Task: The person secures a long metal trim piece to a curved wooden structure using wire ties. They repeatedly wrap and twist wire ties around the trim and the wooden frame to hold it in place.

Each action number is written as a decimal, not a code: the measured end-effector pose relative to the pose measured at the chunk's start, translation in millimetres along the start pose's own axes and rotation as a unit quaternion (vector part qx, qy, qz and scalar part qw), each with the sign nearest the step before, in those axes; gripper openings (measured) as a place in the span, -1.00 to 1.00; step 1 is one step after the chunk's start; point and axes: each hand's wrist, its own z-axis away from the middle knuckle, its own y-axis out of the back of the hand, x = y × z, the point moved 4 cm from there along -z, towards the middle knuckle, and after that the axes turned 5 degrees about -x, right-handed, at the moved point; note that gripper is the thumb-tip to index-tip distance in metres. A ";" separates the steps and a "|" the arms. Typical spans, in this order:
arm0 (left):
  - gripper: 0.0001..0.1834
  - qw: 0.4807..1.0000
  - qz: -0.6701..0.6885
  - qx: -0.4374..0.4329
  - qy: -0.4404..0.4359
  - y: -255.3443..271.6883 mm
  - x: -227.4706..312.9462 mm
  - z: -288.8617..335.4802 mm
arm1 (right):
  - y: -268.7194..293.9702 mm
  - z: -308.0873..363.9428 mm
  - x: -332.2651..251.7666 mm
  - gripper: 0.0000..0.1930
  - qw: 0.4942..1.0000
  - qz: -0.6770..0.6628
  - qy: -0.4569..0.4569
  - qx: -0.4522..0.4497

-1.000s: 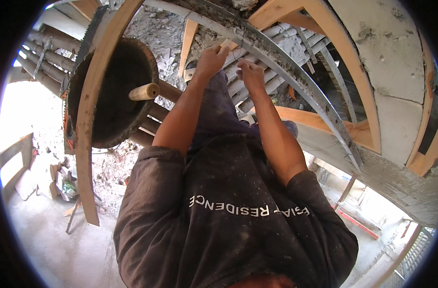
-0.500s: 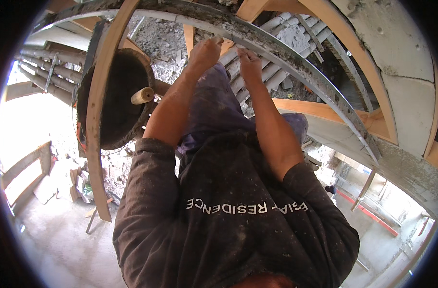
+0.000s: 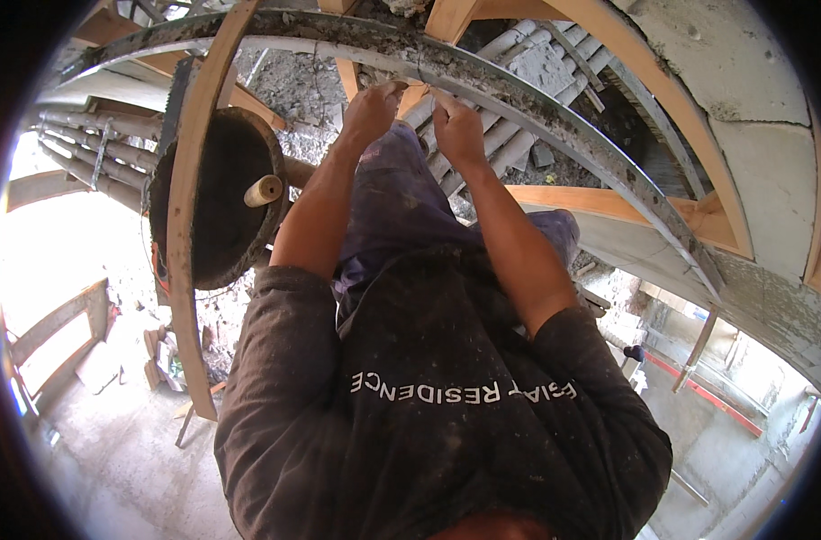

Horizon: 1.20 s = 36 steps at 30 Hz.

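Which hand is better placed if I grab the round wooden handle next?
Probably your left hand: it's nearer the round wooden handle, while your right hand is farther across.

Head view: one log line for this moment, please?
left hand: near curved strip | right hand: beside left | anything held: unclear | wooden plank: left of both

The left hand (image 3: pixel 372 114) and right hand (image 3: pixel 458 131) were side by side along the near edge of a beam (image 3: pixel 527 106), with slats (image 3: pixel 509 151) to the right hand's right. Left of the left arm was a tub (image 3: pixel 221 202), a plank (image 3: pixel 184 193) crossing before its left part and a handle (image 3: pixel 264 191) before its right; poles (image 3: pixel 127 158) lay farther left.
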 end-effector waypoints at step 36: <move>-0.77 0.939 0.315 -0.021 0.139 -43.5 -19.0 -9.1 | -1.2 4.4 -5.4 -0.75 0.976 -0.175 -0.120 0.042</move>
